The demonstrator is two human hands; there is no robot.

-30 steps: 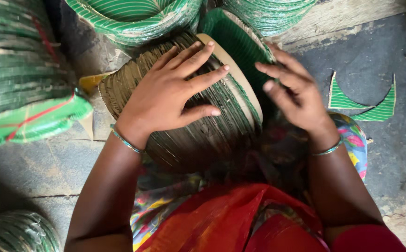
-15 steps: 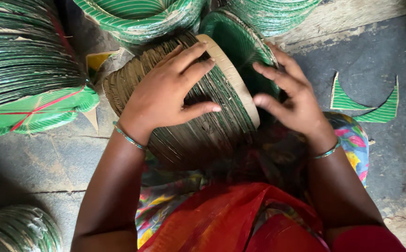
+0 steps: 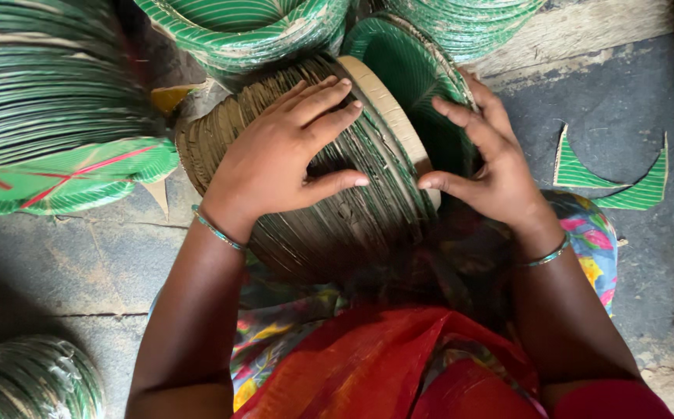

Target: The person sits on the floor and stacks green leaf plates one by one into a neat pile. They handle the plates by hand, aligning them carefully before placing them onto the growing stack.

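Spread flat, my left hand [image 3: 283, 159] presses the brown ribbed side of a stack of paper plates [image 3: 329, 209] lying sideways in my lap; my right hand [image 3: 486, 167], fingers open, cups its green end face; green plate stacks [image 3: 50, 101] crowd the floor beside it; a cut green scrap [image 3: 608, 182] lies well apart.

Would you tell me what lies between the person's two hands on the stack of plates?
In the head view, the stack's pale cardboard end disc lies between the left hand and right hand.
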